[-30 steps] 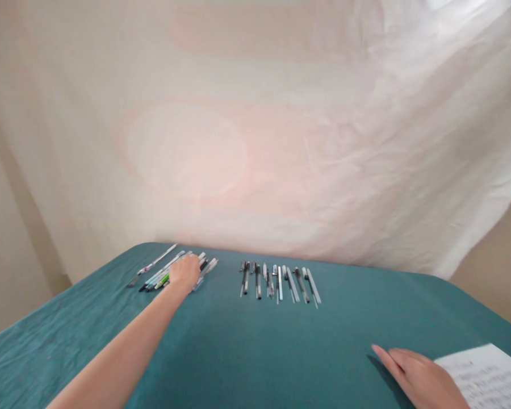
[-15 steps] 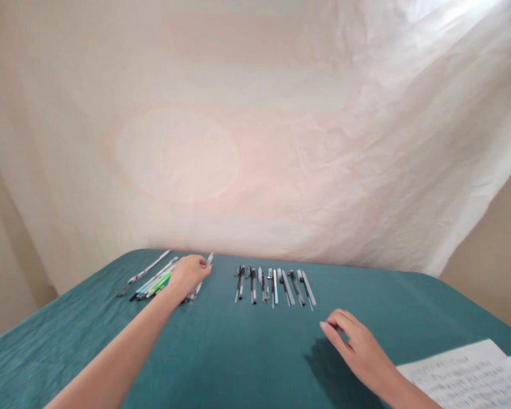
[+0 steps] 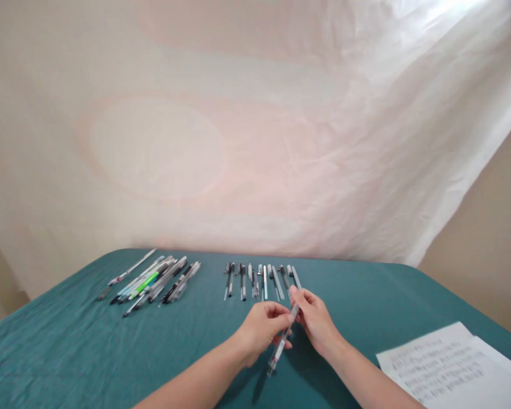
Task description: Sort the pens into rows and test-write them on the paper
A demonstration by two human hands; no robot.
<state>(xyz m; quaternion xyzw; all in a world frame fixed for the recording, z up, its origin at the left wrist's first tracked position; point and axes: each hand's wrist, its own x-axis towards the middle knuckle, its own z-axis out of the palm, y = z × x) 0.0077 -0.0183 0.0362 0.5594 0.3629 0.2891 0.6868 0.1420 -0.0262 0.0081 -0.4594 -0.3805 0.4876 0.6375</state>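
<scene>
Both hands meet over the front middle of the table on one clear pen (image 3: 281, 346), which slants with its lower end toward me. My left hand (image 3: 266, 326) is closed around the pen's middle. At its upper end, my right hand (image 3: 313, 318) pinches it between thumb and fingers. Beyond them lies a row of several pens taken apart (image 3: 243, 284), their caps, barrels and thin refills laid side by side. The right end of that row is partly covered by my right hand. To the left sits a loose pile of pens (image 3: 159, 281), with a bright green pen (image 3: 143, 286) among them.
Sheets of paper with handwriting (image 3: 447, 363) lie at the right front of the green-covered table (image 3: 89, 352). One white pen (image 3: 132, 267) rests at the far left, beside the pile. A pale cloth (image 3: 255, 142) hangs behind the table.
My left hand has come from the pile at the left to the front middle, bringing a pen. My right hand has moved left and taken hold of the pen's upper end.
</scene>
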